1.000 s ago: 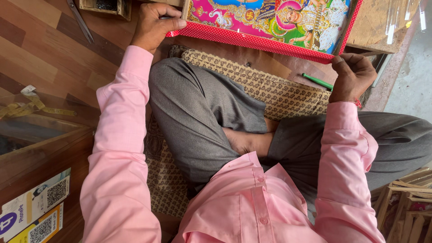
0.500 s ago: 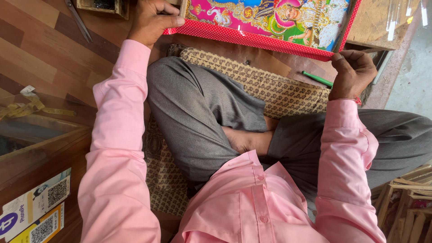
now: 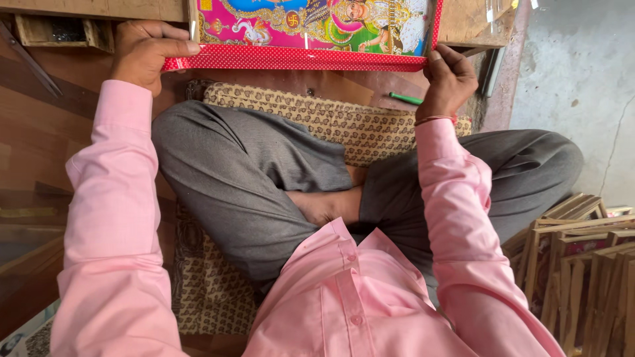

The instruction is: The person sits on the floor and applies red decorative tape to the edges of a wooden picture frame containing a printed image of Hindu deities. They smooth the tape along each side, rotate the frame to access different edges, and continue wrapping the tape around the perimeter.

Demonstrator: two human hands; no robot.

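Gripping the red-framed picture [image 3: 311,39] at its near corners above our crossed legs, left hand [image 3: 142,53] and right hand [image 3: 450,79] clasp it; a loosened corner could tip it.

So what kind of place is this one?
Probably a small picture-framing workshop: both hands, left hand and right hand, hold a red-framed picture, and bare wooden frames are stacked beside the floor mat.

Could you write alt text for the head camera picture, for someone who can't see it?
Seen from above, a person in a pink shirt sits cross-legged on a patterned mat, gripping a red-framed colourful picture with the left hand and right hand at its lower corners. A green pen lies near the right hand; wooden frames are stacked on the right.
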